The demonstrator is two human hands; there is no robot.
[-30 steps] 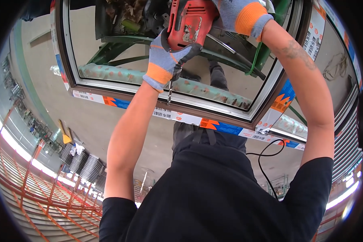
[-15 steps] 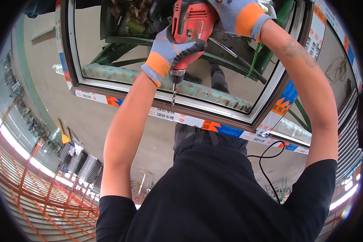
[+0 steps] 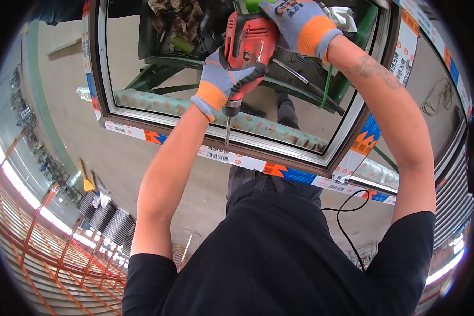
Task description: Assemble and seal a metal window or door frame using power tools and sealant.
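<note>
1. Around the front of the red drill [image 3: 254,41], the left hand [image 3: 222,76] curls its fingers; the right hand [image 3: 294,23] grips the rear.
2. The bit [image 3: 228,130] points onto the brown frame [image 3: 271,157], contact unclear.
3. Green supports [image 3: 144,77] show beyond.

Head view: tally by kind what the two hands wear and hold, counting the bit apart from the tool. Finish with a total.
Gloves: 2, one on the left hand, one on the right hand
Red drill: 1, held with both hands
Drill bit: 1, fitted at the drill's front end
Total: 4
</note>
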